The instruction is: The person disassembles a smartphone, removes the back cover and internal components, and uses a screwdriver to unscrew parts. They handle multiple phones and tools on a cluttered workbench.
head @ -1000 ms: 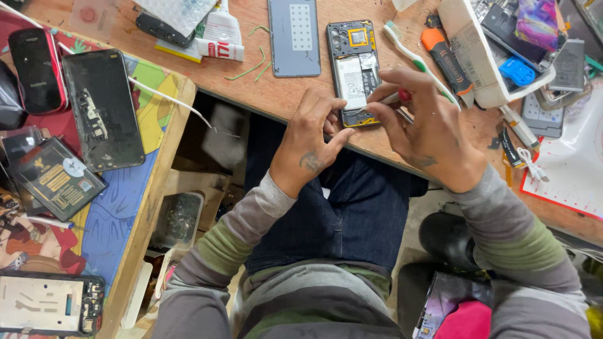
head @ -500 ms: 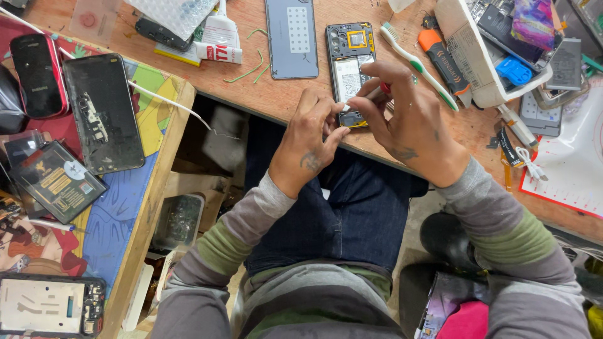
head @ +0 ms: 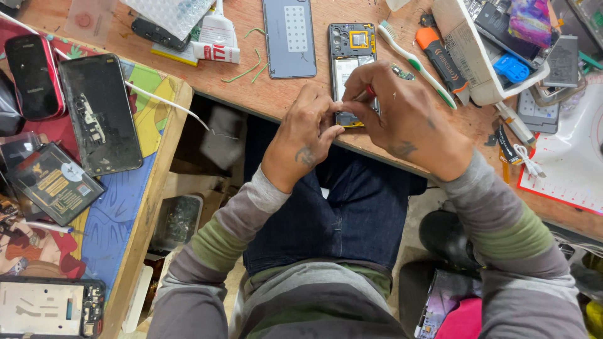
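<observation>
An opened smartphone (head: 352,53) lies face down on the wooden bench with its back removed, showing the battery and circuit board. My left hand (head: 304,135) rests at the phone's lower left edge, fingertips pinched together against it. Over the lower half of the phone hovers my right hand (head: 402,113), which grips a small red-handled tool (head: 370,91) with its tip at the phone's bottom end. The two hands' fingertips nearly touch. The removed grey back cover (head: 289,37) lies to the left of the phone.
A white-and-green toothbrush (head: 414,63), an orange-handled screwdriver (head: 440,59) and a white tray of parts (head: 477,69) sit to the right. A glue tube (head: 217,41) lies left of the cover. Several phones (head: 100,116) rest on the colourful side table (head: 160,163).
My right hand has slid left and down over the phone's lower half, closing in on my left hand's fingertips. The view has tilted slightly.
</observation>
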